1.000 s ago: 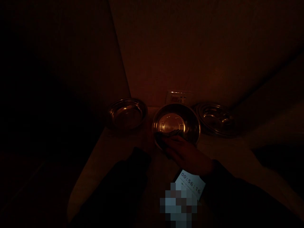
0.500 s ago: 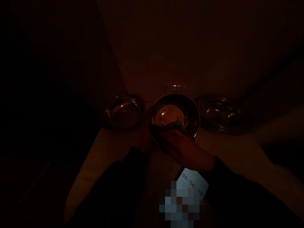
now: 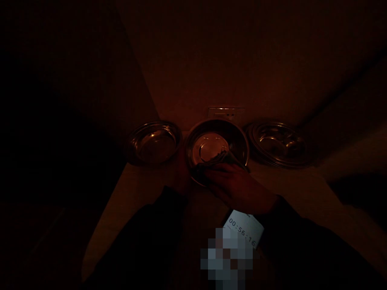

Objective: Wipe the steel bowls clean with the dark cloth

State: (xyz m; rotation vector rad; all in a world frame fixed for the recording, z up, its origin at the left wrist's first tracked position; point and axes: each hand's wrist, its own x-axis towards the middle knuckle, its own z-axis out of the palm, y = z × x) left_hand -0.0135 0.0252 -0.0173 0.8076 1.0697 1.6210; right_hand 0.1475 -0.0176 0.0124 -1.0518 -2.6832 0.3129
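A round, shiny metal basin [image 3: 208, 141] stands tilted toward me on the table, its inside showing. My right hand [image 3: 232, 183] lies over the basin's near rim, fingers closed on a dark cloth [image 3: 226, 158] that is pressed against the inner wall. At the basin's left side is my left hand [image 3: 181, 173], very dim. It appears to touch the outer wall, but its fingers are lost in the dark.
A shallow metal dish [image 3: 155, 145] stands on the left, and stacked metal divided plates [image 3: 279, 145] on the right. Behind the basin, a socket plate [image 3: 226, 112] sits on the wall. A lit phone [image 3: 244, 225] showing a timer lies near me on the wooden table [image 3: 121, 209].
The view has shifted slightly, so the dishes sit a little further left. My right hand and the cloth have moved slightly within the basin, and more of the cloth shows.
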